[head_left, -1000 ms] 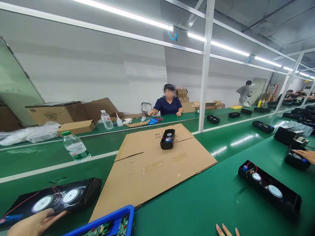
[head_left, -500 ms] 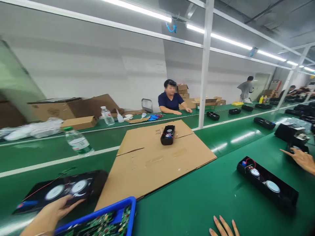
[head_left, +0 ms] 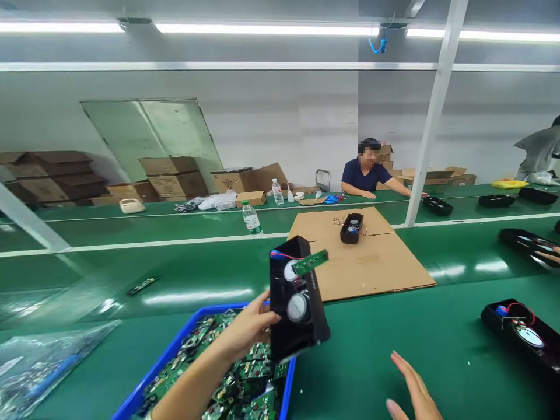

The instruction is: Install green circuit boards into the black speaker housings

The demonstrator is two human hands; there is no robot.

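Observation:
My left hand [head_left: 256, 321] grips a black speaker housing [head_left: 280, 335] by its left side and holds it tilted above a blue tray [head_left: 287, 388]. Two round white-backed speakers and red and blue wires show inside the housing, and a narrow green circuit board [head_left: 311, 262] sticks out across its upper part. Many green circuit boards [head_left: 227, 382] fill the tray. Low on the right, my right hand [head_left: 415, 391] is over the green table with fingers apart, holding nothing. Another black housing [head_left: 520, 341] with speakers and wires lies to its right.
A cardboard sheet [head_left: 376, 262] bears a small black housing [head_left: 352, 228]. Behind it stands a green-capped bottle [head_left: 251, 220]. A plastic bag [head_left: 48, 361] lies at left, a loose board [head_left: 142, 286] on the belt. Across the line, a person [head_left: 368, 175] reaches toward another housing [head_left: 437, 205].
The view has swung left. My left hand has lifted the housing from the belt and brought it over the tray. The person across has stretched an arm toward a housing.

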